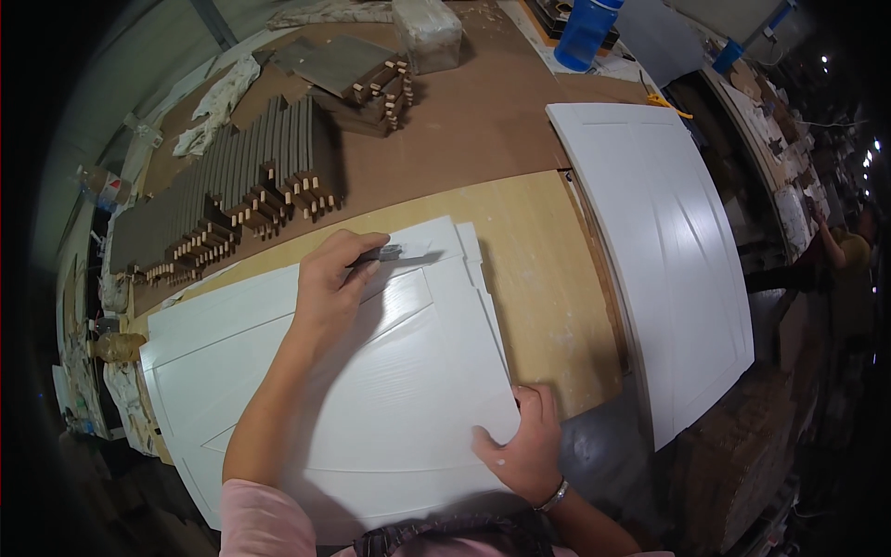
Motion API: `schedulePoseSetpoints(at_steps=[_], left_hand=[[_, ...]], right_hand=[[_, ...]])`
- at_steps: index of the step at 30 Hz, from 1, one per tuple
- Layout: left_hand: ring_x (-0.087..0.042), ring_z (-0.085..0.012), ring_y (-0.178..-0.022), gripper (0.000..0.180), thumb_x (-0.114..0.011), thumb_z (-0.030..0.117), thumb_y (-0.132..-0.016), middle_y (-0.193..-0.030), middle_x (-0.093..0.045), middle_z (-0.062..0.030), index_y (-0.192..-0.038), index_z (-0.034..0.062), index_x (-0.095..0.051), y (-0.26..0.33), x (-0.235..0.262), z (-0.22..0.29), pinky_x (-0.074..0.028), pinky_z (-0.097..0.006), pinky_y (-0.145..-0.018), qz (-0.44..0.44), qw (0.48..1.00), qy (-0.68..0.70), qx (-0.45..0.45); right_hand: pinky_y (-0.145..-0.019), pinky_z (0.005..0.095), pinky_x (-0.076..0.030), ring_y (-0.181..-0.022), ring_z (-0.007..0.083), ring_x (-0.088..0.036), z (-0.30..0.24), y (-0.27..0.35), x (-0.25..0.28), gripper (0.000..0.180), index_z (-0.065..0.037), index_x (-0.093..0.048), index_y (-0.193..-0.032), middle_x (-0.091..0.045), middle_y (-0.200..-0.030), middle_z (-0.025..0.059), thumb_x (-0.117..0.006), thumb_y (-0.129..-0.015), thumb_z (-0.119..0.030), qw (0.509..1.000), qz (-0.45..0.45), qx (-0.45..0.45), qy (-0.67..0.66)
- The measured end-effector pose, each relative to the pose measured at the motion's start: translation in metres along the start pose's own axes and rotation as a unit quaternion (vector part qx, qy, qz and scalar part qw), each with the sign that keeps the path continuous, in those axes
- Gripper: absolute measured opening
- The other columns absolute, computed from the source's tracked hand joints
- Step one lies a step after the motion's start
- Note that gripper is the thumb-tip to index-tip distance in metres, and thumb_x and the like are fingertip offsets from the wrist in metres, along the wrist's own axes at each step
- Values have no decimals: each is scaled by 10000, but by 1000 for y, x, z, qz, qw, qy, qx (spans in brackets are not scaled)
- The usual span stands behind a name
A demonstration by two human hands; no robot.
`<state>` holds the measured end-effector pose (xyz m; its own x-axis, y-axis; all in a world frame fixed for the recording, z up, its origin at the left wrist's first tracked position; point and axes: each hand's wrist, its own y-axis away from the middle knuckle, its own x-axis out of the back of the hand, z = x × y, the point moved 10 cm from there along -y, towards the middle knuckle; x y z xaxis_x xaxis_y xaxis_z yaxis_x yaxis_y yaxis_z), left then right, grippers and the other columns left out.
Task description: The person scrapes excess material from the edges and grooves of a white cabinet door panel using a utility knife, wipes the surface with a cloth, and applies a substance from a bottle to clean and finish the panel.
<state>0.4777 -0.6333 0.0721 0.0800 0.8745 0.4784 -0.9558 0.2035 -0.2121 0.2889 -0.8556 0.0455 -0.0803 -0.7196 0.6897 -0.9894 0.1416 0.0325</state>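
A white door panel (390, 399) with grooved lines lies in front of me, on top of at least one more white panel (471, 243) whose corner juts out at the far right. My left hand (334, 265) is closed around a slim, dark-handled knife-like tool (380, 252). Its thin blade points right, close over the panel's far right corner; whether it touches the surface I cannot tell. At the right edge of the panel, my right hand (529, 446) grips, with the thumb on the top face and the fingers curled at the edge.
Beyond the panels, rows of dark brown boards (232, 186) with wooden dowels stand on the brown tabletop (483, 102). A wrapped block (427, 35) and a blue bottle (588, 32) are farther back. Another white panel (664, 241) lies at right. A person (840, 251) is at far right.
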Motion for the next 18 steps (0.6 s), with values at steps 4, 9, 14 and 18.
schedulePoseSetpoints(at_steps=[4, 9, 14, 18], left_hand=[[-533, -214, -786, 281, -616, -72, -880, -890, -580, -102, -1143, 2, -685, -1, -1, -10, -446, -299, -735, -3, 999, -3, 44], [-507, -193, -825, 288, -597, -66, -898, -889, -505, -73, -1167, 2, -674, -34, -13, -18, -408, -257, -746, -33, 995, -90, 15], [-506, -215, -822, 309, -596, -84, -881, -852, -488, -85, -1159, 11, -690, -50, -35, 0, -426, -297, -744, -62, 981, -164, -86], [-505, -213, -826, 297, -592, -65, -897, -861, -493, -88, -1171, 7, -682, -54, -24, -8, -419, -285, -754, -50, 987, -149, -24]], right_hand=[[-810, 434, -494, -942, 371, -566, -3, -1, 3, 556, 31, -552, -1107, -547, -1049, 186, -801, -640, -141, 1000, 5, 10, 16], [-807, 438, -497, -941, 376, -567, -8, -1, 5, 550, 30, -560, -1103, -552, -1040, 184, -802, -642, -148, 999, 20, 28, 22], [-830, 476, -492, -996, 408, -548, 1, 3, 1, 602, 3, -553, -1166, -545, -1087, 198, -798, -661, -215, 1000, 0, 1, 4], [-830, 475, -495, -998, 404, -550, 2, 4, 0, 609, 5, -562, -1176, -546, -1082, 198, -797, -660, -215, 1000, -9, 0, 10]])
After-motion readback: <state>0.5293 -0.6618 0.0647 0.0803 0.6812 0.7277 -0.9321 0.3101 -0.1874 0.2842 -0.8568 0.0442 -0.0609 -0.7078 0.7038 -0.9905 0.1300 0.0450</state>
